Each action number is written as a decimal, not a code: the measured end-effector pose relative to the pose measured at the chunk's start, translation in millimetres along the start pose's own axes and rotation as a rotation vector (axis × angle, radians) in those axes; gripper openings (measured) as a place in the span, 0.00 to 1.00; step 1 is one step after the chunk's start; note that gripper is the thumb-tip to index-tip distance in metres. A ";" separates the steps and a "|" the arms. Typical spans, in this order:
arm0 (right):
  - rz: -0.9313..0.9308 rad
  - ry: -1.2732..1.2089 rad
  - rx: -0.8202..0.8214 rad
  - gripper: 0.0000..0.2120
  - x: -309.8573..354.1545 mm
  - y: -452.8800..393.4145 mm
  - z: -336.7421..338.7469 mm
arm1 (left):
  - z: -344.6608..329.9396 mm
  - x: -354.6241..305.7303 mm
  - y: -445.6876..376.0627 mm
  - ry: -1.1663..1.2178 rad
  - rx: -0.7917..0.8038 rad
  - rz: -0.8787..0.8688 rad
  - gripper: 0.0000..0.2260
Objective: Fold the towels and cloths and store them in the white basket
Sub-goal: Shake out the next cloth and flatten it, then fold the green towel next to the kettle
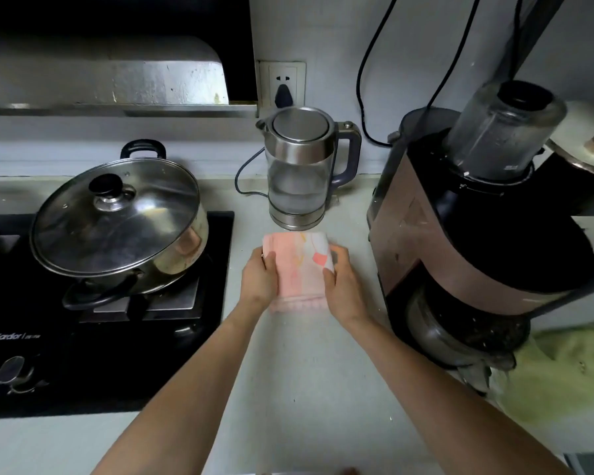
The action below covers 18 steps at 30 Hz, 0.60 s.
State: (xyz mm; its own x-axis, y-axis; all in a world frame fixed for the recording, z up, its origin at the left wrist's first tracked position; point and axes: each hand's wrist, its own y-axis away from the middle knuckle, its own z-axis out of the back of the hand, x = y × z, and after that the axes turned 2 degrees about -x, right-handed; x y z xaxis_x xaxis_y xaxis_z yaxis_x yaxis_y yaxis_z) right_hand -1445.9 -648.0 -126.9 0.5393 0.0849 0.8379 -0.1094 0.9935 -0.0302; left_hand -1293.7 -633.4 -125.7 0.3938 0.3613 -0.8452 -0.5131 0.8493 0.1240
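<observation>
Both hands hold a small pink towel (299,265) by its side edges: the left hand (259,279) has its thumb curled over the left edge, and the right hand (340,282) pinches the right edge with its thumb on top and its fingers tucked behind the cloth. The towel is already folded into a narrow rectangle and lies on the pale counter (299,371), just in front of the glass kettle (300,173), with the stove (83,337) and its lidded pot (117,221) to the left and a blender (477,217) to the right.

By its look the towel is light and limp, so it will likely sag and come unfolded if lifted by one corner. Gripping the stacked layers together at both sides, as now, or sliding a flat hand under the middle, should keep the fold intact. It is neither fragile nor slippery, so a firm pinch does no harm.

No white basket is in view. A green cloth (556,378) lies crumpled at the right, beside the blender's base, and seems yet to be folded.
</observation>
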 end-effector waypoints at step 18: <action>0.287 0.697 0.291 0.38 -52.6 -19.9 -37.1 | -12.5 59.6 -25.1 -0.818 0.460 -0.480 0.33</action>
State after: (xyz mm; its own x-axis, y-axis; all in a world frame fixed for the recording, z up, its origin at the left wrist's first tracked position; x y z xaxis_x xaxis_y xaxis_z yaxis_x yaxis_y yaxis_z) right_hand -1441.0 -669.5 -190.6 0.8433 0.4563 0.2840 -0.4838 0.8746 0.0315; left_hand -1266.9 -638.1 -185.7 0.9614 -0.0477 -0.2709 0.1044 0.9744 0.1989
